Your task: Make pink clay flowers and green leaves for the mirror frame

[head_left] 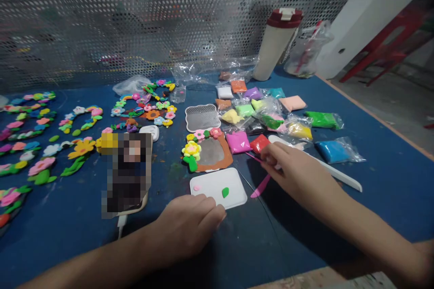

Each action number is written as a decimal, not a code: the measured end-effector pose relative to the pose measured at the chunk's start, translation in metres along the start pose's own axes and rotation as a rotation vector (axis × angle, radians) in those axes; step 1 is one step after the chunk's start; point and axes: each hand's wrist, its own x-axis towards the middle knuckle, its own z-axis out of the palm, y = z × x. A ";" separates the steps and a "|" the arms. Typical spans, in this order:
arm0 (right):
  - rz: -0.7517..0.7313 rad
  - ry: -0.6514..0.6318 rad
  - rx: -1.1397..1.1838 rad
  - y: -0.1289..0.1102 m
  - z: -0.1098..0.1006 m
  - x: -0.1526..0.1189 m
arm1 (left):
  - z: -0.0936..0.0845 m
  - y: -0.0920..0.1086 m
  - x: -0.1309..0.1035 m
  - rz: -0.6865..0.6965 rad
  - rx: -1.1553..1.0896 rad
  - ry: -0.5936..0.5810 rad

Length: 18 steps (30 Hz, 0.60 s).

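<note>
My left hand (193, 221) is closed at the near edge of a white tray (206, 196); whether its fingers hold anything is hidden. On the tray lie a green clay leaf (225, 192) and a small pink clay piece (197, 188). In my right hand (280, 162) is a thin pink tool (252, 157), pinched between the fingers, its tip beside the magenta clay packet (238, 142). A pink clay knife (261, 187) lies just below that hand. Behind the tray sits a mirror frame (224, 153) covered in brown clay, with flowers and green leaves on its left and top.
Clay packets (245, 109) spread behind my right hand, near a white knife-like tool (339, 174). A tumbler (274, 47) and a plastic bag (305, 54) stand farther back. Leftward are a phone (130, 180) with a cable, an earbud case (149, 133) and several decorated frames (81, 119).
</note>
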 end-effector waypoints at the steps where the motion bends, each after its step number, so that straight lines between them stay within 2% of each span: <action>1: -0.090 -0.029 0.066 0.003 -0.002 -0.003 | 0.001 0.000 0.000 0.002 0.010 0.006; 4: -0.275 -0.151 0.178 0.008 -0.003 -0.010 | 0.001 0.000 0.002 -0.013 0.000 -0.003; 12: -0.262 -0.357 0.126 0.004 -0.004 -0.004 | -0.001 -0.002 0.005 -0.082 -0.061 -0.011; 14: -0.255 -0.369 0.086 0.005 -0.006 0.000 | -0.001 -0.002 0.005 -0.084 -0.063 -0.017; 18: -0.187 -0.275 0.037 0.006 -0.010 0.004 | -0.001 -0.001 0.005 -0.085 -0.071 0.004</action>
